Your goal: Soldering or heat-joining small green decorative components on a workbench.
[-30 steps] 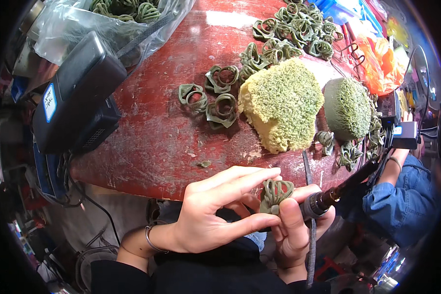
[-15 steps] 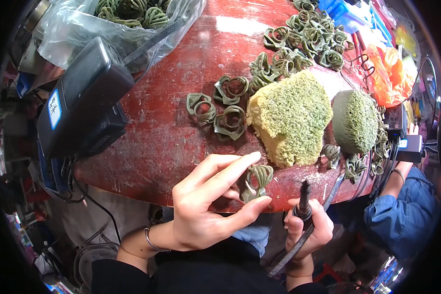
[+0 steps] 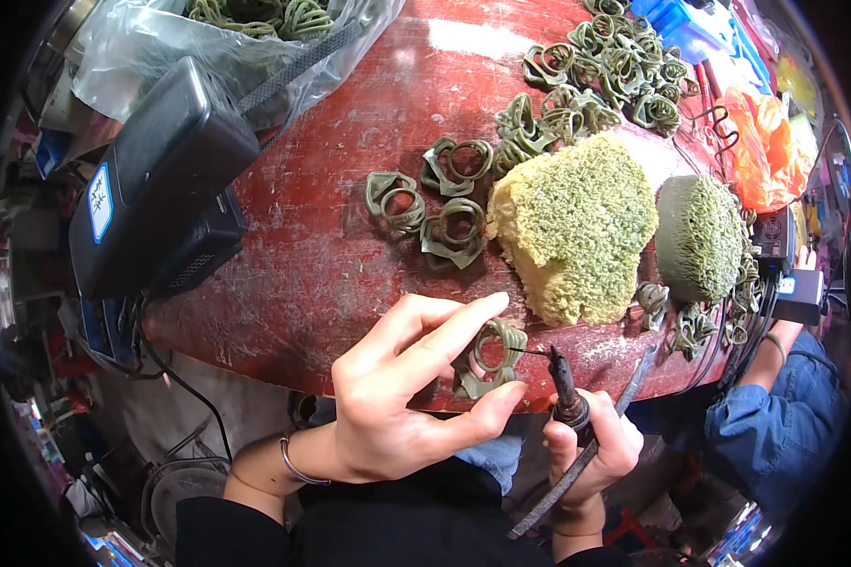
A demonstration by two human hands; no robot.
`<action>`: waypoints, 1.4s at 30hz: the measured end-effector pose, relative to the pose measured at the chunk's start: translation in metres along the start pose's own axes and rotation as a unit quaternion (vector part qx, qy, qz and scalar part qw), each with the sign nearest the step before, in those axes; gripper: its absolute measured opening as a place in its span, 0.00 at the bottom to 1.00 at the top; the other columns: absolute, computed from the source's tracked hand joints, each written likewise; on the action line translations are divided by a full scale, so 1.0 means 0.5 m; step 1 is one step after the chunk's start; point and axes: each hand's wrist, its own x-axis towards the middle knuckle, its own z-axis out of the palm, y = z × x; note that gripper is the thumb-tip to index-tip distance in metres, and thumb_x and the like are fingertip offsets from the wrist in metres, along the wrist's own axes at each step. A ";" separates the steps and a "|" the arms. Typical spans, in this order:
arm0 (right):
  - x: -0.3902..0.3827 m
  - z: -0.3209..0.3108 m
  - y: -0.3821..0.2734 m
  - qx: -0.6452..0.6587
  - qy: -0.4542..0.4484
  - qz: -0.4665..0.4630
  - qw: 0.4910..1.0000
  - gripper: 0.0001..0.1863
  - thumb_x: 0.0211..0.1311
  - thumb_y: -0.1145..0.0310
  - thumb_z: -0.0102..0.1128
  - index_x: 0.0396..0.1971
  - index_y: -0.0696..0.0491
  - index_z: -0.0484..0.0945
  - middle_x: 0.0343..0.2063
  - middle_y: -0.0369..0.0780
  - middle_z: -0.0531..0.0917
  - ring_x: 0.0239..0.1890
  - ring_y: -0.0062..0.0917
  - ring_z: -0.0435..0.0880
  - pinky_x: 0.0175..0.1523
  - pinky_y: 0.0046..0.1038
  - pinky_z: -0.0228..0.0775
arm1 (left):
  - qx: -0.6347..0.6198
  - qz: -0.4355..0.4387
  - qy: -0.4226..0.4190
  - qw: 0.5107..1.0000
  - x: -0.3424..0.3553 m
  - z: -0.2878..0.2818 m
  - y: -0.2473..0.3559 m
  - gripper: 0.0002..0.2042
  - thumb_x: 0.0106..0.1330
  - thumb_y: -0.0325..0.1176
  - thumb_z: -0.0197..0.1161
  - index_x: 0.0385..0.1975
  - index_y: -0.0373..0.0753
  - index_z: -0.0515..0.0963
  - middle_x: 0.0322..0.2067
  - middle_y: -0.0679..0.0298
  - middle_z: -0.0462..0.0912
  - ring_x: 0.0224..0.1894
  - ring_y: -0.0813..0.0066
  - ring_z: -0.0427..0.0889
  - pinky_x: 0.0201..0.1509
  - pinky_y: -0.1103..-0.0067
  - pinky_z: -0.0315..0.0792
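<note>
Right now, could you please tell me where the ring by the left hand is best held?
The ring is probably best pinched by its flat near flaps, from the left: its loop is open and made of thin bands, and the tool points at its right side.

- White label [image 3: 100, 203], blue-bordered, bearing dark characters too small to make out; on black case [image 3: 173, 156], at left edge of red table [image 3: 293, 312].
- Small white-and-blue sticker [image 3: 787, 284], writing illegible; on black box [image 3: 806, 304], near table's right edge.
</note>
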 end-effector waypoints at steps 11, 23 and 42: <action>0.005 0.002 -0.001 -0.002 0.003 -0.005 1.000 0.17 0.47 0.59 0.67 0.27 0.57 0.76 0.16 0.38 0.76 0.14 0.27 0.76 0.19 0.23 0.66 | 0.000 -0.006 -0.003 1.000 0.001 -0.001 0.003 0.24 0.45 0.31 0.67 0.43 0.26 0.73 0.32 0.60 0.72 0.26 0.84 0.70 0.26 0.89 0.65; 0.004 0.000 -0.006 -0.003 -0.009 0.018 1.000 0.16 0.46 0.60 0.67 0.28 0.56 0.77 0.17 0.37 0.76 0.15 0.27 0.77 0.21 0.23 0.67 | -0.007 -0.008 -0.006 1.000 -0.002 -0.004 0.000 0.24 0.47 0.31 0.67 0.44 0.26 0.73 0.33 0.60 0.71 0.27 0.83 0.70 0.27 0.88 0.66; 0.002 0.001 -0.002 -0.018 -0.013 0.016 1.000 0.16 0.44 0.58 0.67 0.27 0.55 0.77 0.16 0.36 0.76 0.15 0.26 0.76 0.21 0.22 0.66 | -0.044 -0.051 0.001 0.998 -0.002 -0.005 0.001 0.24 0.50 0.32 0.65 0.45 0.25 0.72 0.34 0.61 0.70 0.29 0.84 0.69 0.27 0.90 0.64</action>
